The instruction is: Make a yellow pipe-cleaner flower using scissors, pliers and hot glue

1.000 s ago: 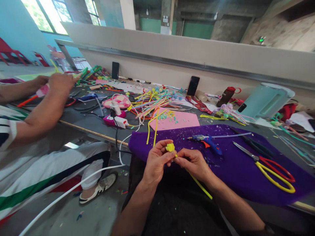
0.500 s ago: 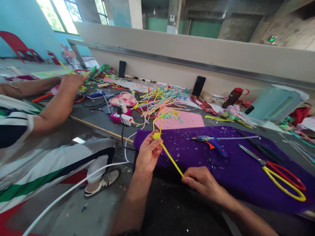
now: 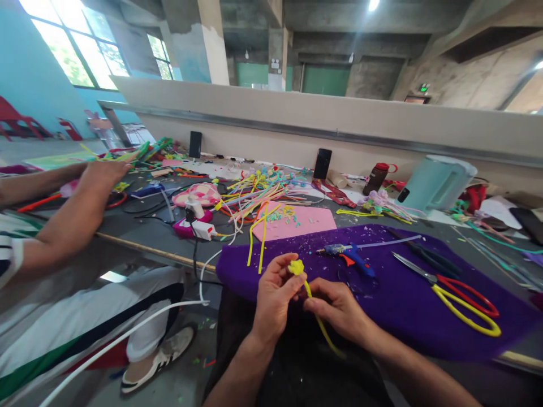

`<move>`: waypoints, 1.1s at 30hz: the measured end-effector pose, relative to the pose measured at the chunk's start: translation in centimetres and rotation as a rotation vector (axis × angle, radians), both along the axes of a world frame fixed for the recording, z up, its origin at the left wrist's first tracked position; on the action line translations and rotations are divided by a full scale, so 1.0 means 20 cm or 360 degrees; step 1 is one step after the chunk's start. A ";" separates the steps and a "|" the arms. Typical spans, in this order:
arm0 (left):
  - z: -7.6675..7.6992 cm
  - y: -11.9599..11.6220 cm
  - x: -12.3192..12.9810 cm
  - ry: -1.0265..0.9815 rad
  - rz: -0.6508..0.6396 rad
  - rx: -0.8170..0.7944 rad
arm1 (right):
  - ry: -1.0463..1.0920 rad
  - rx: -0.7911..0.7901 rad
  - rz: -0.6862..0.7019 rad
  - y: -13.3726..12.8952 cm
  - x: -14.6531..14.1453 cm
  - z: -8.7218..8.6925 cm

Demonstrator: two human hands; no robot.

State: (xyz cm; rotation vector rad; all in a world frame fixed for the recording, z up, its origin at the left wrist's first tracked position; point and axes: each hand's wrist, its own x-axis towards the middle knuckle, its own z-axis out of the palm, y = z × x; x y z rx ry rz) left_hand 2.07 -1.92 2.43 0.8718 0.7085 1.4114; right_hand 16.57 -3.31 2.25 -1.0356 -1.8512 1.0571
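Observation:
Between the thumb and fingers of my left hand (image 3: 274, 297) is a small yellow flower-like piece (image 3: 296, 267). A yellow fuzzy stem (image 3: 326, 333) runs down from it, and my right hand (image 3: 335, 305) pinches that stem near its top, close beside my left hand. The stem's free end hangs below my right hand, over my dark lap. Two yellow strips (image 3: 263, 240) lie across the pink sheet and the purple cloth (image 3: 382, 316), just beyond my left hand. A blue glue gun (image 3: 358, 261) rests on the cloth.
Scissors (image 3: 436, 280) with red and yellow handles lie on the cloth at the right. Behind are a pink sheet (image 3: 305, 222), bundled colourful stems (image 3: 267, 186), a phone (image 3: 322, 164) and a bottle (image 3: 375, 180). Another person's arm (image 3: 72, 220) reaches over the table at left, near a power strip (image 3: 195, 229).
My right hand has moved up the stem, close to my left hand, and the stem's lower end hangs free. My left hand has come lower. The camera view has tilted up and shifted right.

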 end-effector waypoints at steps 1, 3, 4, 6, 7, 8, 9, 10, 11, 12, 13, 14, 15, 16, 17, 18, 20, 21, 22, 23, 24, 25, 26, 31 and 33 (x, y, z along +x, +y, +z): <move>0.00 0.00 0.01 0.0031 0.0001 0.0012 | 0.0036 -0.0014 0.0014 0.02 -0.02 0.00; -0.01 0.00 0.01 0.0067 0.0029 0.0033 | 0.0108 -0.0095 0.0028 0.04 -0.06 0.00; -0.01 0.00 0.00 0.0068 0.0039 0.0036 | 0.0141 -0.0141 0.0037 0.06 -0.06 0.00; -0.01 0.02 -0.02 0.0035 0.0026 0.0015 | 0.0191 -0.0198 0.0037 0.07 -0.07 0.00; -0.02 0.03 -0.03 0.0022 0.0000 -0.0011 | 0.0203 -0.0211 0.0032 0.08 -0.07 0.00; -0.02 0.04 -0.04 0.0020 -0.0031 -0.0041 | 0.0207 -0.0218 0.0029 0.08 -0.06 0.00; -0.03 0.04 -0.04 0.0025 -0.0062 -0.0070 | 0.0201 -0.0221 0.0035 0.09 -0.06 0.01; -0.04 0.05 -0.04 0.0030 -0.0086 -0.0094 | 0.0184 -0.0223 0.0052 0.09 -0.06 0.02; -0.05 0.05 -0.04 0.0027 -0.0096 -0.0111 | 0.0158 -0.0224 0.0081 0.09 -0.06 0.02; -0.06 0.05 -0.04 0.0014 -0.0093 -0.0120 | 0.0129 -0.0222 0.0115 0.10 -0.07 0.03; -0.06 0.05 -0.05 -0.0001 -0.0083 -0.0119 | 0.0101 -0.0218 0.0147 0.10 -0.07 0.03; -0.06 0.05 -0.05 -0.0007 -0.0073 -0.0111 | 0.0080 -0.0213 0.0176 0.10 -0.07 0.03; -0.06 0.05 -0.05 -0.0001 -0.0067 -0.0099 | 0.0064 -0.0206 0.0196 0.11 -0.07 0.03; -0.06 0.05 -0.06 0.0014 -0.0062 -0.0088 | 0.0058 -0.0198 0.0207 0.11 -0.08 0.03; -0.06 0.05 -0.06 0.0034 -0.0058 -0.0078 | 0.0058 -0.0192 0.0214 0.11 -0.08 0.03; -0.05 0.04 -0.07 0.0049 -0.0057 -0.0077 | 0.0058 -0.0190 0.0221 0.11 -0.08 0.02; -0.05 0.04 -0.07 0.0049 -0.0048 -0.0105 | 0.0053 -0.0202 0.0245 0.11 -0.08 0.02; -0.04 0.04 -0.06 0.0043 -0.0045 -0.0122 | 0.0048 -0.0216 0.0258 0.10 -0.07 0.01; -0.04 0.04 -0.06 0.0042 -0.0042 -0.0133 | 0.0041 -0.0233 0.0268 0.10 -0.07 0.00; -0.04 0.04 -0.06 0.0044 -0.0031 -0.0135 | 0.0027 -0.0251 0.0276 0.09 -0.06 -0.01; -0.04 0.04 -0.06 0.0049 -0.0013 -0.0129 | 0.0009 -0.0267 0.0281 0.09 -0.05 -0.01; -0.04 0.04 -0.06 0.0058 0.0008 -0.0115 | -0.0012 -0.0282 0.0282 0.08 -0.05 -0.02; -0.04 0.04 -0.06 0.0069 0.0029 -0.0098 | -0.0037 -0.0296 0.0280 0.08 -0.04 -0.03; -0.04 0.03 -0.06 0.0129 0.0091 -0.0034 | -0.0096 -0.0349 0.0288 0.05 -0.02 -0.06; -0.04 0.03 -0.06 0.0136 0.0109 -0.0025 | -0.0093 -0.0357 0.0299 0.05 -0.02 -0.07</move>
